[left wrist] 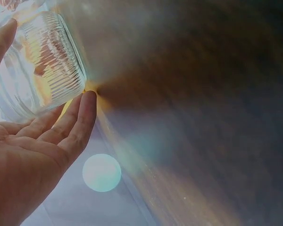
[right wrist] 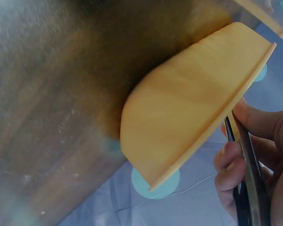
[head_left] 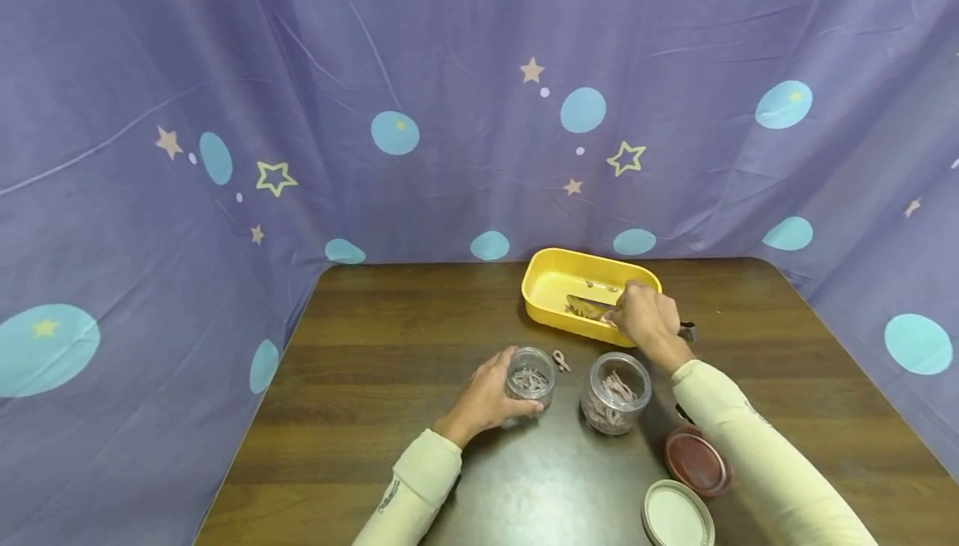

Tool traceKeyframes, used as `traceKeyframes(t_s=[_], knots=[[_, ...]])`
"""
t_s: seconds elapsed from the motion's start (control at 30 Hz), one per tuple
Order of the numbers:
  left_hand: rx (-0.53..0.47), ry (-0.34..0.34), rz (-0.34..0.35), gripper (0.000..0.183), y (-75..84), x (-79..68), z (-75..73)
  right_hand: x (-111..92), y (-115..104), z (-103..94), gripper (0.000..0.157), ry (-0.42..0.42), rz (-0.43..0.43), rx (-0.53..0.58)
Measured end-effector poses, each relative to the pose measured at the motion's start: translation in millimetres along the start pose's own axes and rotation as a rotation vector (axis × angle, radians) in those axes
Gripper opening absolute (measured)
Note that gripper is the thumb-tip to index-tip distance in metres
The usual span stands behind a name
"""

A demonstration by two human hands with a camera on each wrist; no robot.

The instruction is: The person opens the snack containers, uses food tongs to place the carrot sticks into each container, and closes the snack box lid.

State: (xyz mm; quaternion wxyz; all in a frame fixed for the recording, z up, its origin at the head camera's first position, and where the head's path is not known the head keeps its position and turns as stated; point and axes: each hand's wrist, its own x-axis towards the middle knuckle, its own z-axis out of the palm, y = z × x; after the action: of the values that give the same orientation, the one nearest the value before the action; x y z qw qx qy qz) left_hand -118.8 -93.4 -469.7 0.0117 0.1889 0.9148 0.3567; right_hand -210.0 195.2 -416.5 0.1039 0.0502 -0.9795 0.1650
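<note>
My left hand (head_left: 490, 392) holds the smaller clear jar (head_left: 531, 379), its thumb on one side and fingers on the other. Small pale twisted pieces lie inside that jar. In the left wrist view, the ribbed wall of the jar (left wrist: 54, 61) shows between thumb and fingers. My right hand (head_left: 646, 313) grips a pair of metal tongs (right wrist: 247, 174). Their tips reach down into the yellow tray (head_left: 543, 313), among a few small brownish pieces (head_left: 589, 284). The tray's wall hides part of the tongs in the right wrist view.
A larger clear jar (head_left: 616, 396) with more twisted pieces stands between my forearms. One loose twisted piece (head_left: 560, 360) lies between the jars. A dark red lid (head_left: 697, 461) and a pale lid (head_left: 677, 515) lie near my right forearm. A purple patterned curtain (head_left: 464, 196) hangs behind the table.
</note>
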Motion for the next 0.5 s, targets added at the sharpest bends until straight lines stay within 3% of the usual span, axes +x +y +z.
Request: traceKeyframes(t_s=[0.13, 0.23, 0.5], knots=[[-0.008, -0.015, -0.02, 0.102, 0.2, -0.1, 0.2, -6.4, 4.3, 2.7, 0.031, 0.018, -0.016, 0.047], [-0.009, -0.026, -0.022, 0.103, 0.5, -1.0, 0.9, -12.3, 7.1, -0.6, 0.031, 0.015, 0.026, 0.087], [-0.006, 0.002, -0.002, 0.102, -0.5, 0.5, 1.1, -24.4, -0.1, -31.4, 0.026, 0.037, 0.064, 0.134]])
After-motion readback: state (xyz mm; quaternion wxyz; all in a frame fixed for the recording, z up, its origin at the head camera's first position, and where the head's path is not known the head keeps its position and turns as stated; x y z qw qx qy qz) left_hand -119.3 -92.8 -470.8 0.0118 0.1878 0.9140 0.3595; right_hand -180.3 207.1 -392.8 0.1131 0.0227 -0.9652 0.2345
